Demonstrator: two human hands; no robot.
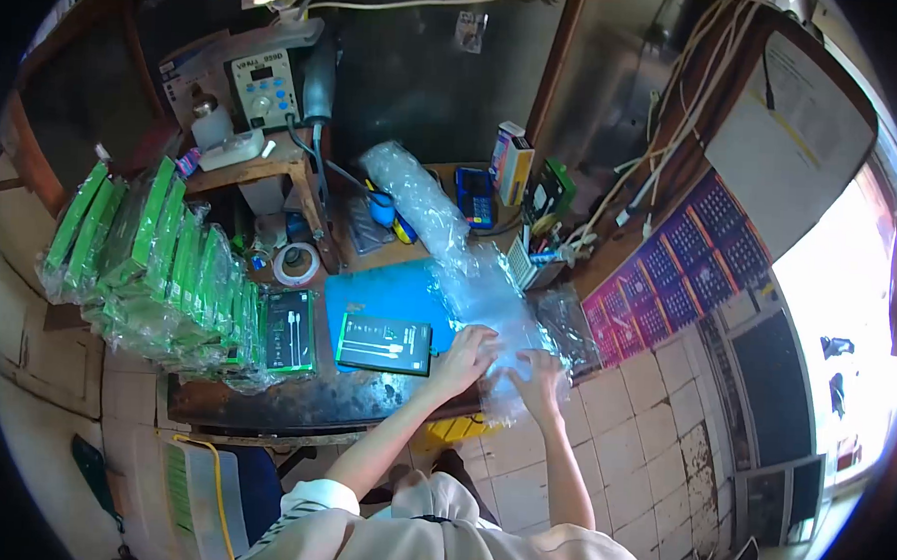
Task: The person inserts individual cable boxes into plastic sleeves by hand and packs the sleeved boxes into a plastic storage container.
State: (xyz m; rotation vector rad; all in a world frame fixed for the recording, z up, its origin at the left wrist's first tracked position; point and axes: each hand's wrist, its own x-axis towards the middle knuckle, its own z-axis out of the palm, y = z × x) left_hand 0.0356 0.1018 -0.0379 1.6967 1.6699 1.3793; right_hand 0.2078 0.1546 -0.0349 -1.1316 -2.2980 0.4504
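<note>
A sheet or bag of clear plastic (507,321) hangs over the front edge of the desk, right of a blue mat (376,291). My left hand (468,355) has its fingers curled on the plastic's left side. My right hand (540,382) grips the same plastic lower down at its right, thumb and fingers bent around it. A black cable box (386,343) with green edges and a white cable picture lies on the mat, just left of my left hand. Another cable box (289,330) of the same kind lies farther left.
Several plastic-wrapped green boxes (154,257) stand stacked at the left. A roll of clear plastic (412,193) lies behind the mat. Also here are a tape roll (296,264), a soldering station (265,89), a pen holder (531,267) and a card terminal (475,198).
</note>
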